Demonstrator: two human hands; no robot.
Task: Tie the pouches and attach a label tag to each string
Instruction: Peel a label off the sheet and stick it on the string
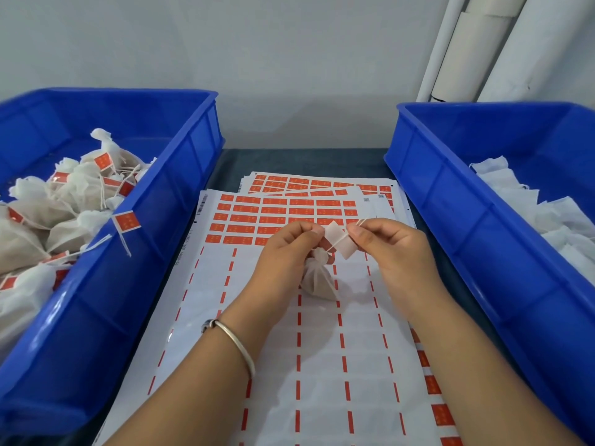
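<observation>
A small white mesh pouch [317,280] with brownish filling hangs under my hands, its neck gathered. My left hand [283,252] holds the pouch's neck and pinches one end of a pale label tag [338,239], seen from its back. My right hand [391,246] pinches the pouch's thin string [360,223], which crosses the tag's middle. Sheets of red label stickers [277,217] lie on the table beneath, the nearer part peeled down to backing paper [322,349].
A blue crate [180,175] at the left holds several tied pouches with red tags [127,221]. Another blue crate [476,220] at the right holds flat white pouches [521,201]. White tubes [483,49] lean against the wall at the back right.
</observation>
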